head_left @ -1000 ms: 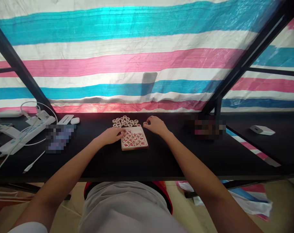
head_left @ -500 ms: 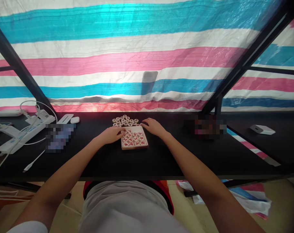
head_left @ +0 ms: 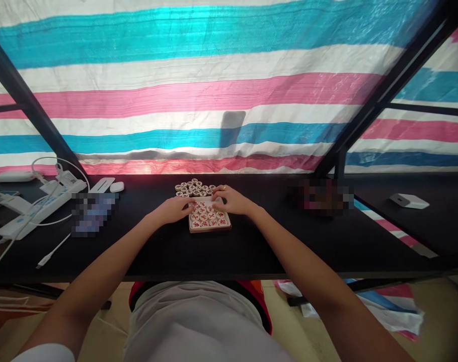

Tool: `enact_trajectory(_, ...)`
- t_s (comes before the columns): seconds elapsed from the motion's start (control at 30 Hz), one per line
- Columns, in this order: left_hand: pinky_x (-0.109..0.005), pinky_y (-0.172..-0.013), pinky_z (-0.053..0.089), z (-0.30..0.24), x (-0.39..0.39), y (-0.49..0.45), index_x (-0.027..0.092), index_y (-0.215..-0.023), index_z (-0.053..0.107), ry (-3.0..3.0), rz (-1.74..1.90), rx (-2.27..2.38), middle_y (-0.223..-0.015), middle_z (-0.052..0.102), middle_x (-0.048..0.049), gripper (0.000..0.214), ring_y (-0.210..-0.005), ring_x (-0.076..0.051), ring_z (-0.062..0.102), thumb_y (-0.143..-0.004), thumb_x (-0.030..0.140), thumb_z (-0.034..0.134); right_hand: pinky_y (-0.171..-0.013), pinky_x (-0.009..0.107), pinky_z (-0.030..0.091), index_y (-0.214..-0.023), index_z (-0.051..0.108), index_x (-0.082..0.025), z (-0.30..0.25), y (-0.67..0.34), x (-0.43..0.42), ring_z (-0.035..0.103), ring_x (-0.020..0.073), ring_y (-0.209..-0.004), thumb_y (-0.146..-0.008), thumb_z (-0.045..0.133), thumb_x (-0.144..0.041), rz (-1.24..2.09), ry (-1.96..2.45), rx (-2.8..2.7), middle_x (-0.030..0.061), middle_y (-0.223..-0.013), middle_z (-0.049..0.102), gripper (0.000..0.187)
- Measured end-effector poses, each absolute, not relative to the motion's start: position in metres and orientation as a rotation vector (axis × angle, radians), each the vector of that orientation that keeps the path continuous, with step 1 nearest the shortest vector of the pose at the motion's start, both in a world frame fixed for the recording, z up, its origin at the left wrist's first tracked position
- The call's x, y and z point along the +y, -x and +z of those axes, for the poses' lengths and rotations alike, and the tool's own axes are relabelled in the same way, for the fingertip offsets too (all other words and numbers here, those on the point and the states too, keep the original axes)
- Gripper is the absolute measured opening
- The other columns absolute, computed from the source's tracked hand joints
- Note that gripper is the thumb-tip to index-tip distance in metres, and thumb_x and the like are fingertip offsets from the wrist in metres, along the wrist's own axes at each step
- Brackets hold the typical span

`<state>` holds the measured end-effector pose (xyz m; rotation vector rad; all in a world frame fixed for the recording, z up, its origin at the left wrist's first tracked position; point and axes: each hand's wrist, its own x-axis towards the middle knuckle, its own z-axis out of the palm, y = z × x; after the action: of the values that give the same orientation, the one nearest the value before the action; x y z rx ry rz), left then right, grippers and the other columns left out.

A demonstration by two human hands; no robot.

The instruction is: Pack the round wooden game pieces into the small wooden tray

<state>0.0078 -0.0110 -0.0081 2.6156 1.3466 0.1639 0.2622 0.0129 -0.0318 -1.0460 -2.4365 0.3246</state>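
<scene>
A shallow white box (head_left: 209,230) holds rows of round Chinese chess pieces (head_left: 213,222) with red characters. My left hand (head_left: 172,209) is at its upper left side, fingers closed on the wall and partly covering the corner pieces. Over the upper right corner, my right hand (head_left: 234,200) has its fingers and thumb curled together; whatever lies between them is hidden. Behind the box, a cluster of Chinese chess pieces with dark characters (head_left: 194,187) lies on the black table (head_left: 164,251).
To the left are a white power strip (head_left: 36,213) with cables, a blurred-out flat object (head_left: 95,213) and a small white case (head_left: 117,186). Another blurred object (head_left: 321,197) and a white adapter (head_left: 409,201) are to the right. Striped sheeting (head_left: 199,95) hangs behind.
My right hand has moved left from beside the box to over its upper right corner, covering a red-marked piece seen there before. My left hand and the box have stayed put.
</scene>
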Motion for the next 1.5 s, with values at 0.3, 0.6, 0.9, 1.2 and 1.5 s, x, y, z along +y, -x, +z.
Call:
enact_trajectory(0.3,-0.025,-0.075,0.044,-0.007,-0.012,-0.007,0.023,-0.127,0.054,-2.621,0.156,1.343,-0.104,0.067,-0.005,0.043,-0.091,-0.02,0.062,-0.091,0.041,0.037,-0.101,0.041,0.036,-0.082,0.07,-0.021,-0.025,-0.271,0.013,0.049,0.0255,-0.115,-0.072,0.068,-0.033,0.474,1.094,-2.511,0.0074,-0.126,0.054,0.016)
enact_trajectory(0.6,-0.026,-0.077,0.045,-0.007,-0.012,-0.008,0.024,-0.128,0.053,-2.608,0.15,1.355,-0.107,0.067,-0.0051,0.044,-0.094,-0.021,0.062,-0.091,0.042,0.037,-0.097,0.038,0.04,-0.091,0.071,-0.02,-0.031,-0.267,0.018,0.054,0.0237,-0.109,-0.08,0.061,-0.039,0.343,1.117,-2.487,0.01,-0.118,0.058,0.024)
enact_trajectory(0.9,-0.026,-0.08,0.045,-0.005,-0.013,-0.008,0.023,-0.128,0.053,-2.616,0.134,1.345,-0.109,0.066,-0.0056,0.044,-0.097,-0.021,0.061,-0.091,0.04,0.037,-0.097,0.038,0.041,-0.093,0.071,-0.021,-0.03,-0.269,0.017,0.054,0.0239,-0.108,-0.075,0.066,-0.038,0.377,1.109,-2.517,0.0076,-0.116,0.06,0.024)
enact_trajectory(1.2,-0.026,-0.081,0.045,-0.005,-0.013,-0.008,0.024,-0.127,0.053,-2.622,0.121,1.351,-0.113,0.065,-0.0054,0.043,-0.099,-0.022,0.061,-0.092,0.041,0.036,-0.084,0.031,0.044,-0.092,0.067,-0.016,-0.013,-0.277,0.014,0.059,0.0201,-0.09,-0.084,0.053,-0.036,0.17,1.353,-2.241,0.0086,-0.096,0.064,0.025)
enact_trajectory(1.5,-0.027,-0.083,0.044,-0.004,-0.014,-0.008,0.023,-0.129,0.052,-2.622,0.111,1.354,-0.114,0.065,-0.0059,0.045,-0.101,-0.022,0.06,-0.092,0.042,0.035,-0.069,0.028,0.046,-0.093,0.067,-0.016,-0.03,-0.307,0.032,0.064,0.0222,-0.08,-0.081,0.056,-0.037,0.397,1.783,-2.29,0.0094,-0.09,0.07,0.026)
